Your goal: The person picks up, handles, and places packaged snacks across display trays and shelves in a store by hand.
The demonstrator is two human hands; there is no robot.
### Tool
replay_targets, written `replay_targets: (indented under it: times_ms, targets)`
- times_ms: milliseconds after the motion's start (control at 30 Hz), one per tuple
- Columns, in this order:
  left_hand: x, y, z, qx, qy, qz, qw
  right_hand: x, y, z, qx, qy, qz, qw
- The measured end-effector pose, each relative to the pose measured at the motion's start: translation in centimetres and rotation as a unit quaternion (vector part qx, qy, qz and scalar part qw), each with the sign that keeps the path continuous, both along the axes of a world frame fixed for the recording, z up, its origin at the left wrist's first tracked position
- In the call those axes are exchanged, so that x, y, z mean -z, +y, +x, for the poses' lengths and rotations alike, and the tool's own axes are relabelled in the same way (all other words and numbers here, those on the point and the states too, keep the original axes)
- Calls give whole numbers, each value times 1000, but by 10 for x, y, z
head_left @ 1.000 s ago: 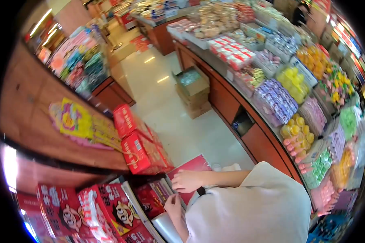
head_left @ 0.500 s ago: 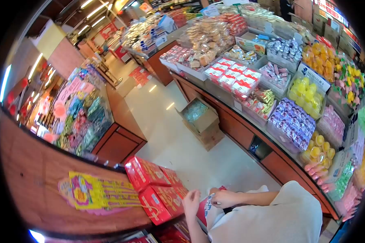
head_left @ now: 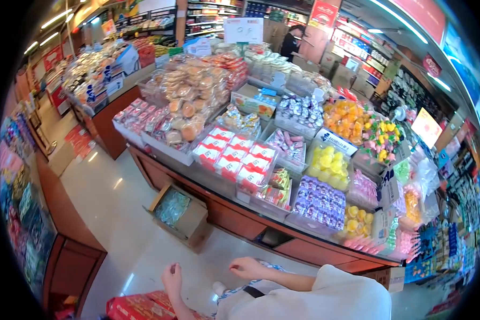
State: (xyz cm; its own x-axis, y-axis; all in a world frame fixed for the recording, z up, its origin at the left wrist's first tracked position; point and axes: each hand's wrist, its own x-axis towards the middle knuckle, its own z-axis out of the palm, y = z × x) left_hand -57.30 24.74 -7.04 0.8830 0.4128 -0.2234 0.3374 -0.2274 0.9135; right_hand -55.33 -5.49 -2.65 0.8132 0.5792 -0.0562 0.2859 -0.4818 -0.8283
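My left hand [head_left: 172, 278] is raised at the bottom centre, its fingers loosely bent and a little apart, with nothing in it. It is above the red boxes [head_left: 144, 306] at the lower edge. To its right, my right hand [head_left: 246, 268] hangs in front of my body with loosely bent fingers and holds nothing. The hands do not touch each other. Nearest beyond them on the floor stands an open cardboard box [head_left: 196, 221] with clear wrapped items inside.
A long counter [head_left: 240, 226] curves across the view, bearing wrapped cakes [head_left: 189, 101], red-and-white packs [head_left: 234, 154], purple packs [head_left: 319, 202] and yellow cups [head_left: 328, 162]. Another display counter [head_left: 72, 250] stands at left. A person in dark clothes [head_left: 289, 44] is at the back.
The view has swung right and up, bringing more of the long counter into sight. The wooden panel has left the view. My hands have moved off the red surface and apart.
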Motion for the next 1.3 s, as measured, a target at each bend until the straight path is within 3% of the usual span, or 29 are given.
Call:
replay_targets:
  times_ms: [67, 167, 300, 367, 433, 533, 600, 633, 733, 800, 833, 900, 1033, 1100, 1233, 1300]
  targets:
    - [-30, 0, 43, 40, -28, 91, 995, 4, 3, 14, 33, -4, -35, 999]
    - [-35, -12, 97, 69, -57, 101, 991, -2, -1, 52, 91, 49, -8, 995]
    - [-38, -65, 162, 79, -35, 99, 991, -5, -21, 112, 146, -28, 14, 989]
    - [-18, -89, 200, 104, -144, 137, 975, -3, -33, 155, 209, -74, 66, 973]
    - [-46, -114, 240, 158, -215, 196, 944, -14, -45, 184, 275, -44, 107, 954]
    - [-76, -134, 308, 158, -274, 301, 900, -30, -55, 229, 302, -24, 136, 943]
    - [-84, -142, 356, 182, -271, 292, 899, -27, -56, 271, 318, -82, 133, 935]
    - [-85, -147, 377, 195, -280, 315, 886, -28, -54, 282, 323, -126, 123, 930]
    - [-80, -164, 440, 247, -293, 321, 866, -42, -47, 330, 342, -68, 129, 929]
    - [-65, -172, 475, 276, -272, 327, 862, -24, -41, 360, 343, -117, 36, 931]
    - [-55, -176, 492, 275, -282, 360, 846, -17, -37, 373, 356, -115, 53, 926]
    - [-50, -184, 509, 279, -219, 428, 832, -27, -29, 388, 377, -40, 54, 924]
    - [-51, -191, 516, 289, -171, 413, 846, -16, -24, 407, 383, -23, 50, 922]
    - [-50, -193, 518, 211, -237, 444, 838, -23, -20, 413, 371, 35, 109, 922]
    - [-43, -199, 539, 228, -242, 472, 817, -14, -14, 434, 380, 19, 189, 905]
    - [-45, -189, 520, 235, -228, 429, 842, -18, -3, 420, 373, 27, 152, 915]
